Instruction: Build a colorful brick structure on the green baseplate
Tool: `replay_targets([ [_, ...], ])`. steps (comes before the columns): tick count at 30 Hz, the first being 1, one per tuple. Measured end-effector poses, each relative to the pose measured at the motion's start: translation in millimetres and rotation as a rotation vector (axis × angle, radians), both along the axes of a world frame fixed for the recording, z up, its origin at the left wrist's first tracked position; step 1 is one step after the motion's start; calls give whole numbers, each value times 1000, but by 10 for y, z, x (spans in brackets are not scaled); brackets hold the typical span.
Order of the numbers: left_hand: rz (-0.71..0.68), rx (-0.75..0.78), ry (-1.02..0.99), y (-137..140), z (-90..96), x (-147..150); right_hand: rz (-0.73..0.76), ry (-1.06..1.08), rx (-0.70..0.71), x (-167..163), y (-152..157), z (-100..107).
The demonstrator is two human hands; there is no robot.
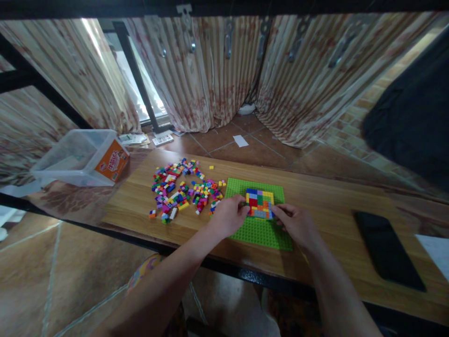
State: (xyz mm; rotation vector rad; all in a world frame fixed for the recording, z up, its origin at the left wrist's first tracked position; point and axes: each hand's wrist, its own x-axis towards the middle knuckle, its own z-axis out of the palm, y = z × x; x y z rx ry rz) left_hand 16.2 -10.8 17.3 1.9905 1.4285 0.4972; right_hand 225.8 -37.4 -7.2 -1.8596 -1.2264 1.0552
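Note:
A square build of toy building bricks (259,201), in blue, yellow, red, green, orange and grey, sits over the green studded baseplate (261,238). At its left side is my left hand (228,216), thumb and fingers curled closed against the edge. My right hand (296,223) pinches the opposite edge, its thumb and index finger at the corner with blue bricks. Whether the build is pressed onto the studs or rests loose, I cannot tell. Left of the baseplate lies a spread pile of loose bricks (182,206) in many colours.
The wooden table (328,215) carries a black phone-like slab (387,250) and a white paper (435,252) at the right. A clear plastic box (75,175) with an orange label stands beyond the left end. Striped curtains (210,79) hang behind.

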Motion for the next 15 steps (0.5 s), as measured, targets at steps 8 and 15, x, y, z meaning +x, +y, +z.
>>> replay_targets([
  [8, 3, -3, 3, 6, -7, 11, 91, -147, 24, 37, -5, -22],
  [15, -9, 3, -32, 38, -10, -14, 83, -165, 29, 42, -14, -17],
])
